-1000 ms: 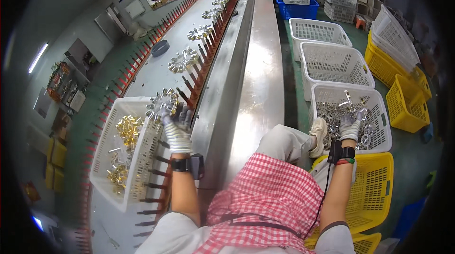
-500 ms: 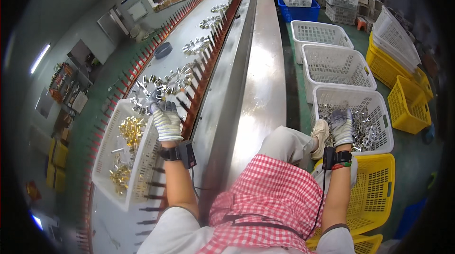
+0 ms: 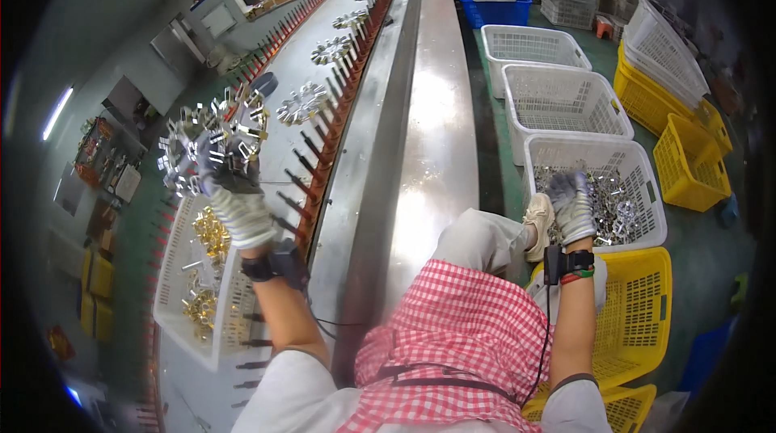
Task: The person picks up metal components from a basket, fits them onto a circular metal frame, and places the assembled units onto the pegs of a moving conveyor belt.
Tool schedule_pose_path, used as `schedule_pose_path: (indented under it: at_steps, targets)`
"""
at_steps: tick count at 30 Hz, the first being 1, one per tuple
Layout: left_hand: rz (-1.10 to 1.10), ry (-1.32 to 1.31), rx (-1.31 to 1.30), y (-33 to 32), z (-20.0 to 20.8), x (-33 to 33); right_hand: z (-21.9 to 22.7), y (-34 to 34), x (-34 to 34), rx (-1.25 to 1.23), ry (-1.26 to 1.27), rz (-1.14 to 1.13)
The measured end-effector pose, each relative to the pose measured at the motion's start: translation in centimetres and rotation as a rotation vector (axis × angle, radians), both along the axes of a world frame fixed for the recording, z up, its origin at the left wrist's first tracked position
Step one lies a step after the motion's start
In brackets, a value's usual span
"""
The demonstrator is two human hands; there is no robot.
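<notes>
Left hand (image 3: 234,195), gloved: fingers clamped on a round silver rack of metal parts (image 3: 212,146), held up above the white tray (image 3: 174,304) of brass-coloured pieces.

Right hand (image 3: 572,205), gloved: fingers curled down into loose silver parts (image 3: 614,203) in the nearest white basket (image 3: 647,191); whether they grip any cannot be told.

Progress: several filled racks (image 3: 303,102) already lie along the table (image 3: 428,134); the basket holds plenty more.

Change: a second ago the rack sat lower, near the tray; it is now lifted higher and further left.
</notes>
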State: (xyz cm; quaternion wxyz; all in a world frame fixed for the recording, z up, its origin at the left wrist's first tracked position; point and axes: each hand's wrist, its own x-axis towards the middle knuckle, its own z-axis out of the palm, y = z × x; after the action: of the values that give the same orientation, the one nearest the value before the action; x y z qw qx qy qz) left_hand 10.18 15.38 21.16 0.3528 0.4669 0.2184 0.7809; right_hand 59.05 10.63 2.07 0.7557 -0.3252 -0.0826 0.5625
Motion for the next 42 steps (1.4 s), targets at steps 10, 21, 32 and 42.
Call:
schedule_pose_path:
  at_steps: [10,21,32,42]
  targets:
    - [-0.819,0.358,-0.738,-3.7,-7.0,16.7,3.8,-1.9,-7.0,0.114,-0.157,0.721]
    - [-0.838,0.281,-0.670,-3.9,-11.9,19.7,2.8,-1.5,-5.5,-0.001,-0.325,0.547]
    - [-0.050,-0.550,-0.435,-1.9,-9.1,-1.0,1.0,0.0,-3.1,-0.105,-0.092,0.159]
    - [0.392,0.042,-0.052,1.0,-5.6,-3.6,0.1,0.1,-3.1,-0.123,-0.132,0.152]
